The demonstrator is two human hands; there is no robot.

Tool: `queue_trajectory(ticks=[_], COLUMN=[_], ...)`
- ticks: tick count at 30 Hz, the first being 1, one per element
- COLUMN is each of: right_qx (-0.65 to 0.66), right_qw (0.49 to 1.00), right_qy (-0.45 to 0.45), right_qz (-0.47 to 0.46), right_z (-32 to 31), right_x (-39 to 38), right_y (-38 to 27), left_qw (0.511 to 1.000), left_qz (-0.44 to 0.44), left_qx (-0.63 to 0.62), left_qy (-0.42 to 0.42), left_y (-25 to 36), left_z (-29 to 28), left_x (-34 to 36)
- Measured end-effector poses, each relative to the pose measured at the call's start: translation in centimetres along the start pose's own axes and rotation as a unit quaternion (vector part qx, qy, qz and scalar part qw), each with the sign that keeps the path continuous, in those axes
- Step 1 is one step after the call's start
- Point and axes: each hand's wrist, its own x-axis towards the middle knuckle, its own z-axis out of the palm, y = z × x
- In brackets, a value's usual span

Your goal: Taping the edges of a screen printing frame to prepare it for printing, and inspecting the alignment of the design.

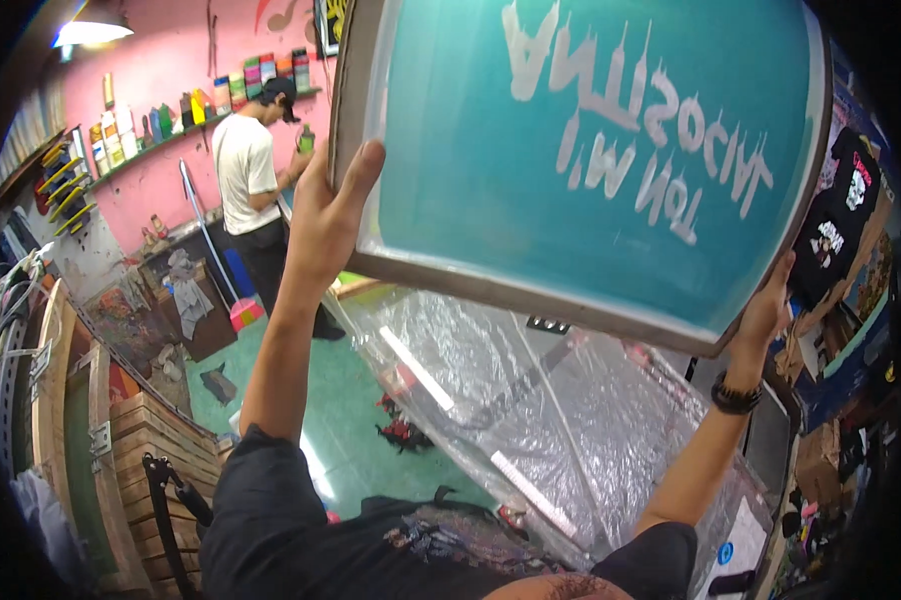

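Screen mesh [531, 150]: teal, with pale whitish lettering. Frame [531, 293]: light wood. Wall [161, 60]: pink. Floor [346, 410]: green. Plastic sheet [571, 420]: clear, apparently with white strips.

Wearer's body, seen from the head camera. Both forearms are bare from the upper arm to the fingers. The left hand [323, 215] wears no ring, glove or band that shows. The left sleeve [271, 500] is short, loose and dark grey to black, plain, with a creased hem above the elbow. The right hand [766, 310] is likewise ungloved. A dark wristband [736, 395], chunky and beaded or braided in look, circles the right wrist. The right sleeve [651, 555] is short and of the same dark cloth. The shirt front [471, 535] carries a faded multicoloured print, too blurred to make out.
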Motion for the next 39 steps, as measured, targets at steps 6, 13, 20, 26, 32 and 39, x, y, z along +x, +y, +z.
queue_trajectory(ticks=[6,13,20,26,32,39], right_qx=[-0.048,-0.297,-0.403,-0.410,-0.418,-0.412], right_qw=[0.993,0.922,0.779,0.782,0.720,0.720], right_qy=[0.007,0.014,-0.015,0.028,0.017,0.048], right_qz=[0.112,0.250,0.479,0.468,0.553,0.557], right_z=[-2.2,-5.1,-10.2,-12.4,-14.1,-14.2], right_x=[-13.9,-26.2,-34.1,-39.3,-41.9,-44.2], right_y=[5.5,10.6,17.4,23.1,26.9,28.9], left_qw=[0.983,0.923,0.837,0.802,0.772,0.735], left_qz=[-0.168,-0.334,-0.397,-0.408,-0.422,-0.434], left_qx=[0.027,0.051,0.144,0.149,0.157,0.202], left_qy=[-0.074,-0.184,-0.348,-0.411,-0.448,-0.481], left_y=[-10.1,-20.0,-30.0,-37.5,-40.7,-42.6], left_z=[-1.7,0.2,5.1,8.9,11.0,11.1], left_x=[-9.2,-15.2,-22.0,-28.3,-31.0,-32.5])
